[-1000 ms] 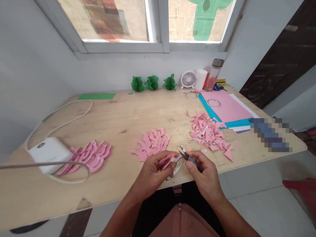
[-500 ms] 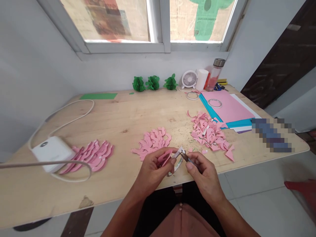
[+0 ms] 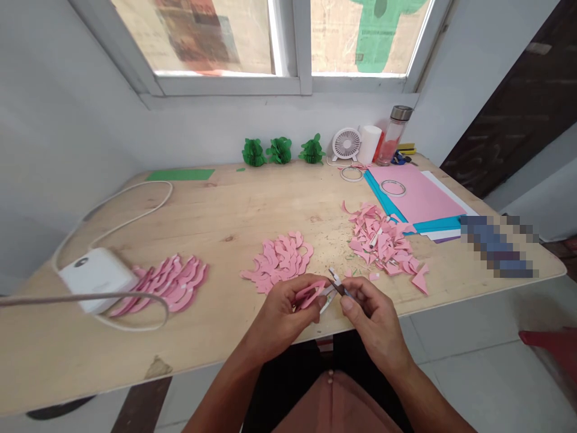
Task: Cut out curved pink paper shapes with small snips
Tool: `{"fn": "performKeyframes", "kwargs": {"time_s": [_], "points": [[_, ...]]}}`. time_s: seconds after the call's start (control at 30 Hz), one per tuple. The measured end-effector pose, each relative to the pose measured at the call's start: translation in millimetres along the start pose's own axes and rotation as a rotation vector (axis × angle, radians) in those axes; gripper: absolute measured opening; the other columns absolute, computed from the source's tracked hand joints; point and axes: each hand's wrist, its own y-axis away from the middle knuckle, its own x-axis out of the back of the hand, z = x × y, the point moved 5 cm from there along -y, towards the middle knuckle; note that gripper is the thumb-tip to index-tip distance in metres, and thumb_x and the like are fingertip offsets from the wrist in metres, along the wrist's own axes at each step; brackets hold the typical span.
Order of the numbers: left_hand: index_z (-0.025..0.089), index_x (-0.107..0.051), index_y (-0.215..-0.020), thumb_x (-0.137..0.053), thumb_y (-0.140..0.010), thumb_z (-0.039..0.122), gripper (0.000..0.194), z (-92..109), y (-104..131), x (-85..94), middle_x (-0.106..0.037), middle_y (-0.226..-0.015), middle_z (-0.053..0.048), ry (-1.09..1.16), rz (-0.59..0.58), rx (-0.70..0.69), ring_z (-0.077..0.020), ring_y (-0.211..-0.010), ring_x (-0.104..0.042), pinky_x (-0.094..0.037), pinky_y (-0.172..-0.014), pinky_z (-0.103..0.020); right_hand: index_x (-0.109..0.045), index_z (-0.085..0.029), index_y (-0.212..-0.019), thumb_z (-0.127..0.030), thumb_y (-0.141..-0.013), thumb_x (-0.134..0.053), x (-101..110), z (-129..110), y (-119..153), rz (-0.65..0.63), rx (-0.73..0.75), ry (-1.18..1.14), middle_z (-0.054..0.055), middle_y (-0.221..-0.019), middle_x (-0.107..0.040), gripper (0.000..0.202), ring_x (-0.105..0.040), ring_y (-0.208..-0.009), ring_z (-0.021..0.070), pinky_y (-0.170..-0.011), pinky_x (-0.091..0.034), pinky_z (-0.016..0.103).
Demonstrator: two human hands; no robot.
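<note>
Between thumb and fingers, my left hand (image 3: 282,313) holds a curved pink paper piece (image 3: 312,293), and a narrow strip of white tape runs from that hand toward the right. My right hand (image 3: 374,319) is closed around small scissors (image 3: 338,288); their dark blades point up and left, close to the left fingertips. A small white tape bit (image 3: 333,274) shows at the blade tips. Part of a white tape roll (image 3: 326,302) is visible under the hands, mostly hidden. The scissor handles are largely covered by my right fingers.
Pink paper cutouts (image 3: 282,255) lie in a pile beyond my left hand. Pink scraps (image 3: 383,240) are heaped to the right, with coloured sheets (image 3: 433,198) behind. At left are layered pink pieces (image 3: 180,285), a white box (image 3: 97,279) and a looping cable.
The scissor blades have shifted slightly, and the white tape bit now sits apart from the strip at my left fingers. The pink piece has turned and tilted a little.
</note>
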Motion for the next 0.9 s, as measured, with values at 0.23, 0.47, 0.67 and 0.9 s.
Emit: {"fn": "performKeyframes", "kwargs": {"time_s": [0.23,0.47,0.67,0.9], "points": [[0.014,-0.061,-0.074,-0.056,-0.080,0.023,0.012,1.5,0.2,-0.2,-0.047,-0.058,0.003,-0.036,-0.014,-0.012,-0.0079,-0.054,-0.042,-0.035,-0.053,-0.021,-0.060,-0.018,-0.093,-0.040,-0.082,-0.059,-0.1,1.2,-0.6,0.003,0.005,0.009,-0.001,-0.076,-0.058,0.025,-0.048,-0.067,0.0107,-0.060,-0.037,0.021],[0.014,-0.061,-0.083,-0.056,-0.080,0.025,0.013,-1.4,-0.7,-0.4,-0.048,-0.059,0.003,-0.066,-0.008,-0.007,-0.0085,-0.053,-0.043,-0.036,-0.053,-0.022,-0.062,-0.018,-0.091,-0.039,-0.083,-0.058,1.1,2.7,-1.1,0.020,0.047,0.052,-0.001,-0.072,-0.058,0.023,-0.047,-0.063,0.0105,-0.057,-0.037,0.022],[0.014,-0.063,-0.084,-0.057,-0.079,0.027,0.015,-1.8,-0.5,-0.8,-0.049,-0.058,0.003,-0.057,0.004,0.006,-0.0092,-0.053,-0.044,-0.037,-0.052,-0.022,-0.063,-0.017,-0.088,-0.039,-0.083,-0.057,2.3,3.0,0.0,0.070,0.082,0.110,0.000,-0.068,-0.057,0.023,-0.049,-0.062,0.0122,-0.055,-0.037,0.023],[0.014,-0.066,-0.085,-0.059,-0.078,0.028,0.017,-1.1,0.1,-0.8,-0.050,-0.057,0.003,-0.042,0.022,0.003,-0.0092,-0.052,-0.045,-0.039,-0.051,-0.021,-0.062,-0.019,-0.088,-0.041,-0.083,-0.056,3.0,5.8,-0.2,0.086,0.081,0.143,0.000,-0.067,-0.056,0.024,-0.051,-0.067,0.0143,-0.058,-0.038,0.024]]}}
